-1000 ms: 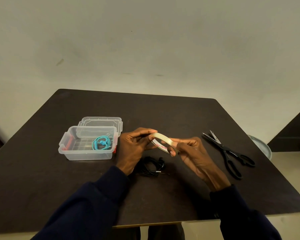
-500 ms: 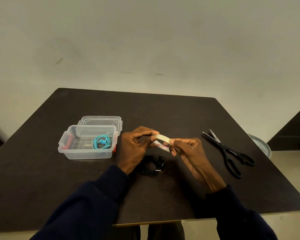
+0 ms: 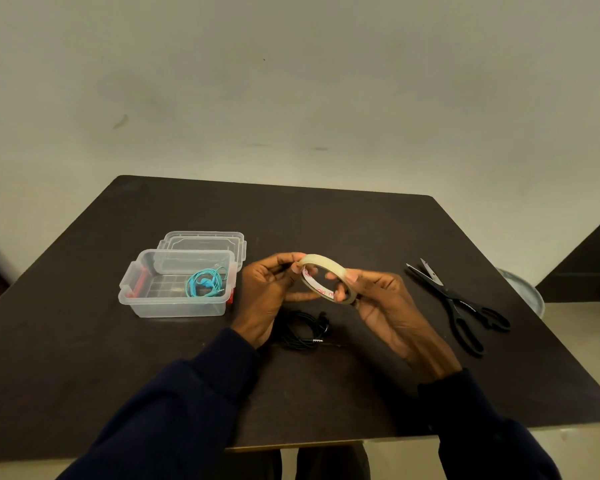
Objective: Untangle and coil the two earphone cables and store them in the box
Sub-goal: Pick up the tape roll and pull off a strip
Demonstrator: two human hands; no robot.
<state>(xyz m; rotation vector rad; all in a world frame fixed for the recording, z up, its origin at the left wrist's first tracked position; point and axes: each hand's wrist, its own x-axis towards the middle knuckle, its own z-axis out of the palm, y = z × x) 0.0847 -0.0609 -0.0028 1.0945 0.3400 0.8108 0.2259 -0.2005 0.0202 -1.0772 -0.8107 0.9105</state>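
Observation:
A roll of clear tape (image 3: 326,276) is held above the table between both hands. My left hand (image 3: 269,296) pinches its far left rim, and my right hand (image 3: 383,303) grips its near right side. Below the hands a coiled black earphone cable (image 3: 303,330) lies on the dark table (image 3: 326,223). A coiled teal earphone cable (image 3: 207,283) sits inside the open clear plastic box (image 3: 174,306) at the left.
The box's clear lid (image 3: 203,241) lies flat just behind the box. Black scissors (image 3: 459,306), blades slightly apart, lie on the table to the right. A grey round dish (image 3: 525,291) shows past the table's right edge.
The tape roll has been turned in my hands so that its ring faces the camera more openly. Both hands stay in about the same place.

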